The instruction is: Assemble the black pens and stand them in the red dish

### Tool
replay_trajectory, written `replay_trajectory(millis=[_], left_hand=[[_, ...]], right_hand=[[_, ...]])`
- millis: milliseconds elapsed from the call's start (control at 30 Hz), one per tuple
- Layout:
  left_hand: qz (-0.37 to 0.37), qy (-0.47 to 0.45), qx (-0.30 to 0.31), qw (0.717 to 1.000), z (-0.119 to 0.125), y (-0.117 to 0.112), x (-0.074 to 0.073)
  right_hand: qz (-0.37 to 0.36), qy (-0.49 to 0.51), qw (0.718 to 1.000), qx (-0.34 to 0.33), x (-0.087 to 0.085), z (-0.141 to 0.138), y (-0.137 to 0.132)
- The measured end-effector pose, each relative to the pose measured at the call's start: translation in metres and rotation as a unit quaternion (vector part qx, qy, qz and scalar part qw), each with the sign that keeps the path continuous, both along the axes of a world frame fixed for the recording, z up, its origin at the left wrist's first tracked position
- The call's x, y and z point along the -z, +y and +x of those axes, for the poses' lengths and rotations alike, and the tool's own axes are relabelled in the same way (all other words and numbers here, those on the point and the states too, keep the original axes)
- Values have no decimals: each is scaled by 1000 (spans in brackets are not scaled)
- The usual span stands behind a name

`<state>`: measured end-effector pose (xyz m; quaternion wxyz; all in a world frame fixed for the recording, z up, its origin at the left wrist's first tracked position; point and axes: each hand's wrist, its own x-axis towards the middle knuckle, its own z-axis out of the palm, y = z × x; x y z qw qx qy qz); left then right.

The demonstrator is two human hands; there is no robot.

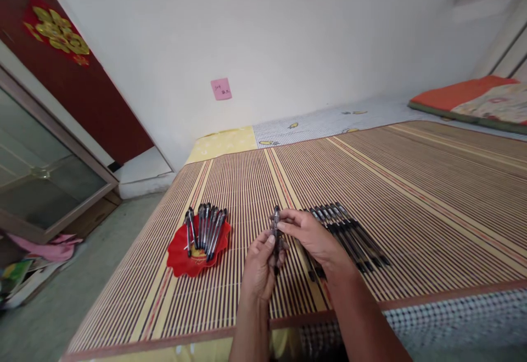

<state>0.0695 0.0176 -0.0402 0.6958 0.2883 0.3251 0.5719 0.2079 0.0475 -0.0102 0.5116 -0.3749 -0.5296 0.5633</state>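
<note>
Holding pen (276, 231) upright; left hand (259, 267) grip closed round barrel, right hand (315, 238) pinching cap end (opposed, for purchase); red dish (180, 262) alongside.

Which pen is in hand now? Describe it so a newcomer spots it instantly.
Start at the striped bamboo mat. Near its front edge, between the red dish of pens and the row of pens lying flat, the left hand and right hand meet. The pen there is the only one gripped, lifted off the mat.
</note>
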Motion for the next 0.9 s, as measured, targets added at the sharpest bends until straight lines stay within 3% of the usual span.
replay_trajectory(millis=[533, 700, 900], left_hand=[[27, 8, -47, 999, 6, -4, 4], [42, 58, -59, 996, 2, -4, 5], [57, 126, -103, 985, -5, -9, 3]], right_hand=[[-23, -9, 1000, 19, 9, -6, 3], [-29, -2, 999, 41, 7, -8, 4], [9, -42, 999, -6, 3, -9, 4]])
